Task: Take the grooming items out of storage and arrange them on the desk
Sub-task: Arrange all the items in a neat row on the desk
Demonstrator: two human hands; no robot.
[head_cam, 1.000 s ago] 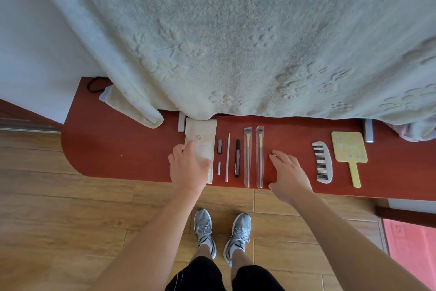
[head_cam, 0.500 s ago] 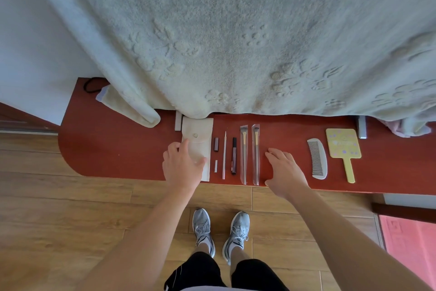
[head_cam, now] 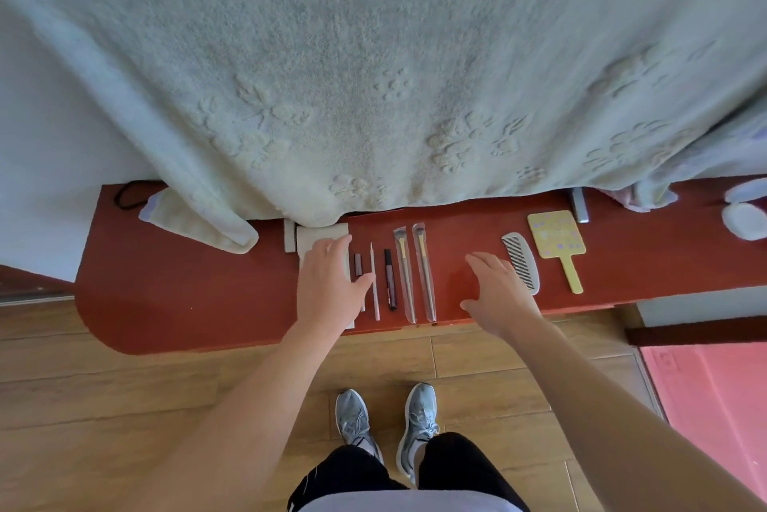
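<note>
Both hands slid fwd; brushes [head_cam: 415, 275] point roughly away.

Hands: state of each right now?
Left hand: open, flat over the white pouch, gripping nothing.
Right hand: open, fingers spread above the desk, holding nothing.

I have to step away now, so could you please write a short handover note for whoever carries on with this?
Left hand: open, flat on the white pouch, holding nothing.
Right hand: open over bare desk, between brushes and comb, empty.
Laid out in a row: small tube, white pencil, dark pen, two wrapped brushes, comb, yellow mirror.
Done: these items are out and lined up.
Left: check whether the pouch is empty; I cannot tell from here.
</note>
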